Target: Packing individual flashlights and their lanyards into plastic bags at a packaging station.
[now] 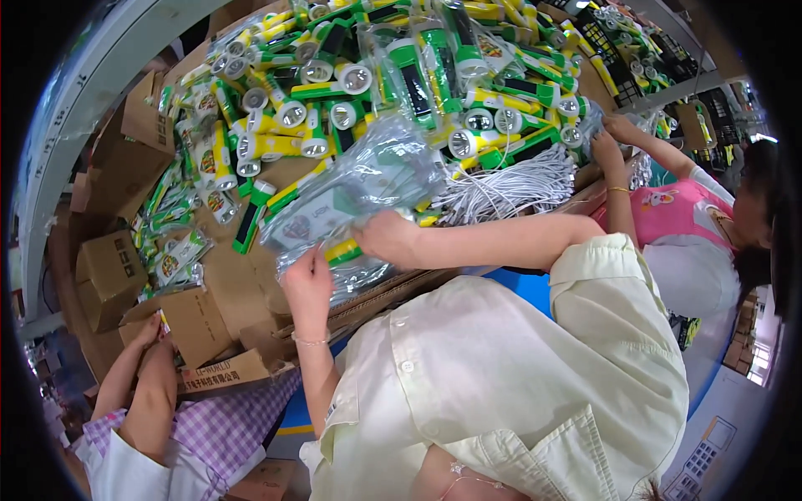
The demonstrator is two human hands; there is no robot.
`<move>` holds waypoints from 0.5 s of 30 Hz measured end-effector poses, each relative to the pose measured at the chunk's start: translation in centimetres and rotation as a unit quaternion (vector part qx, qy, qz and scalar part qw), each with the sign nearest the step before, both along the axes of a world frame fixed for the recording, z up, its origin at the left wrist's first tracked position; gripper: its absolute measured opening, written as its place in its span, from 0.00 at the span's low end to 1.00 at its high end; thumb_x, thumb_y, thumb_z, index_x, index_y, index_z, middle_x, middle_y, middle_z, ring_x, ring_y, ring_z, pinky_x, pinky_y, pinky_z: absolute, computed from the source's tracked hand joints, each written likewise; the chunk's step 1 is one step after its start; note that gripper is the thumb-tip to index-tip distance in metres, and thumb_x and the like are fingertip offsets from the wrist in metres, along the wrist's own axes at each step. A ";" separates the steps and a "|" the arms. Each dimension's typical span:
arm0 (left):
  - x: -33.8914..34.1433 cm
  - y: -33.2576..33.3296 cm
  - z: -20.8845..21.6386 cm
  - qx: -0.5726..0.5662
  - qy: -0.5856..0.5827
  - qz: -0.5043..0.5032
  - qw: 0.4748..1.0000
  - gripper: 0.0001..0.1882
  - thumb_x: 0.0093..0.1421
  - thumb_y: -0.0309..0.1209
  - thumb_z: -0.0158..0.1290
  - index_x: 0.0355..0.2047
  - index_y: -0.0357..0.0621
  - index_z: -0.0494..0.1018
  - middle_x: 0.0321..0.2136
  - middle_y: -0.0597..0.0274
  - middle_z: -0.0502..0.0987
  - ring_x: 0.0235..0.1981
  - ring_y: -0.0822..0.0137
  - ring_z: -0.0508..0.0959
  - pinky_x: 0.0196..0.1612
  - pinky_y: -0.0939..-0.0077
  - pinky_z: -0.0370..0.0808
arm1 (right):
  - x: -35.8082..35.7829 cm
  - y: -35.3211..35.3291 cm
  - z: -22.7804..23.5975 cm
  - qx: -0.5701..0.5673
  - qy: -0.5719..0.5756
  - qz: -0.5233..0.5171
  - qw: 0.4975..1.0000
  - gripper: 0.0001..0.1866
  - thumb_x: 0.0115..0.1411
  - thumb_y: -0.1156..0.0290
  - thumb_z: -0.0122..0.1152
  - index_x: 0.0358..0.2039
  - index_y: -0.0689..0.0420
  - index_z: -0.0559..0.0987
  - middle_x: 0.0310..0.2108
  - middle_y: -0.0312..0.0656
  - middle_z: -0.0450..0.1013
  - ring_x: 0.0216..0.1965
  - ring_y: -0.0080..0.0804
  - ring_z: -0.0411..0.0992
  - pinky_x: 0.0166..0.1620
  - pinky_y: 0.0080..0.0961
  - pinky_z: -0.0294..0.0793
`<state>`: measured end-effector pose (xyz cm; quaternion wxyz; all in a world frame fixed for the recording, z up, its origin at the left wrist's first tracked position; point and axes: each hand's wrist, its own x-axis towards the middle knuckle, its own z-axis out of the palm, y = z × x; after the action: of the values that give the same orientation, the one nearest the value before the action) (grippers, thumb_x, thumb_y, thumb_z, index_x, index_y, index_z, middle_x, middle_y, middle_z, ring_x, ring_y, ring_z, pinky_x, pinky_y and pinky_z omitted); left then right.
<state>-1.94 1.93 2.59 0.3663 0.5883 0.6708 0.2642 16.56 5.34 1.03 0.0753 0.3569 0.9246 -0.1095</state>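
Observation:
At the table's near edge, my left hand (309, 284) is closed, its thumb and finger pinching the edge of a clear plastic bag. My right hand (388, 238) curls round the end of a yellow-and-green flashlight (341, 250), which lies between my hands amid the clear film. Whether it is fully inside the bag I cannot tell. Just beyond my hands lies a heap of clear plastic bags (388, 163), some with printed fronts. A bundle of white cables (510, 188) rests to the right of them.
A large pile of flashlights (292, 113) covers the far table. Cardboard boxes (109, 275) stand at left. A co-worker's hands (154, 334) are at an open carton (188, 321) on the left; another co-worker's hands (614, 138) handle plastic on the right. Black crates (601, 46) stand at far right.

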 end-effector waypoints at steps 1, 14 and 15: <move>-0.3 0.1 -0.8 -0.001 -0.004 -0.003 1.000 0.13 0.61 0.31 0.49 0.38 0.35 0.77 0.10 0.65 0.70 0.10 0.77 0.70 0.15 0.80 0.66 | 1.2 0.4 1.3 -0.070 0.038 0.048 0.996 0.18 0.45 0.71 0.61 0.38 0.62 0.74 0.27 0.45 0.74 0.31 0.41 0.75 0.29 0.32 0.74; -2.3 -0.4 -3.4 -0.141 -0.096 0.049 0.984 0.13 0.61 0.31 0.49 0.35 0.32 0.77 0.11 0.66 0.69 0.10 0.77 0.68 0.13 0.83 0.65 | 24.1 3.0 1.7 0.100 -0.086 -0.051 0.990 0.01 0.45 0.76 0.55 0.21 0.57 0.75 0.25 0.42 0.70 0.29 0.41 0.74 0.29 0.34 0.74; -2.5 -0.3 -3.8 -0.134 -0.081 0.042 0.987 0.13 0.61 0.32 0.50 0.33 0.33 0.77 0.10 0.66 0.69 0.10 0.78 0.69 0.13 0.82 0.65 | 23.6 3.3 2.0 0.090 -0.092 -0.048 0.991 0.02 0.45 0.75 0.55 0.19 0.57 0.75 0.25 0.43 0.71 0.29 0.41 0.74 0.29 0.35 0.74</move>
<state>-4.44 1.60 -1.17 0.4832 0.4822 0.6924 0.2336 40.20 8.69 3.07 0.1222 0.4151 0.9015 0.0036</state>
